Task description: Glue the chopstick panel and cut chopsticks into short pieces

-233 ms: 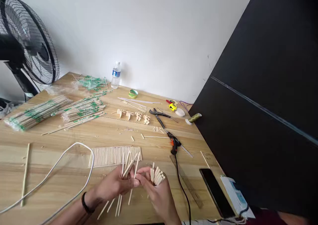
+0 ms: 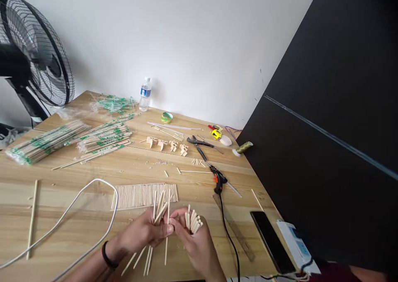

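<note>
Several thin wooden sticks (image 2: 160, 203) poke up from my left hand (image 2: 146, 231), which is closed round them; their lower ends show below the hand. My right hand (image 2: 197, 242) is wrapped round a tighter bunch of wooden sticks (image 2: 194, 221), their ends fanned upward. Between the two hands one single stick (image 2: 168, 211) stands nearly upright, at the fingertips of both. Just beyond my left hand lies a flat panel of sticks (image 2: 137, 196) laid side by side. A few sticks' lower parts are hidden by my fingers.
A glue gun (image 2: 218, 179), pliers (image 2: 197, 146), a ruler (image 2: 234, 228) and a phone (image 2: 272, 242) lie to the right. Small stick assemblies (image 2: 162, 144) stand farther back. Wrapped chopstick bundles (image 2: 49, 141) and a white cable (image 2: 83, 188) are left. A bottle (image 2: 145, 94) stands by the wall.
The single stick between my hands has turned from slanted to nearly upright. The bunch in my right hand has shifted slightly left and down.
</note>
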